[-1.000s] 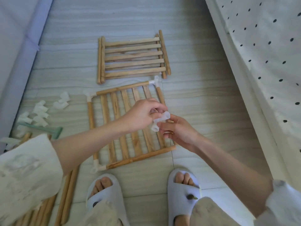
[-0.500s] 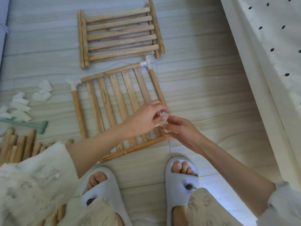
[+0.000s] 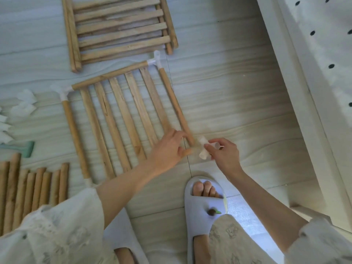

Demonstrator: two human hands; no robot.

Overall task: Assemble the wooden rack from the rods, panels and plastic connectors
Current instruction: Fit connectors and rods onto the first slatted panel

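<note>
Connector [image 3: 204, 147] lower now — right hand's [image 3: 223, 155].

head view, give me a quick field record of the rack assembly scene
right hand: pinches white plastic connector at near right corner of flat slatted wooden panel
left hand: on panel's near right corner rods
fitted connectors: two far corners, near left
spare panels: stacked wooden slatted panels beyond
loose wooden rods: left floor

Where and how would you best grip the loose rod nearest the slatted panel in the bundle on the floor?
Probably at the far end of the loose rod, from above: that end lies exposed on the floor, while a sleeve hides its near end and another rod lies close on its left.
</note>
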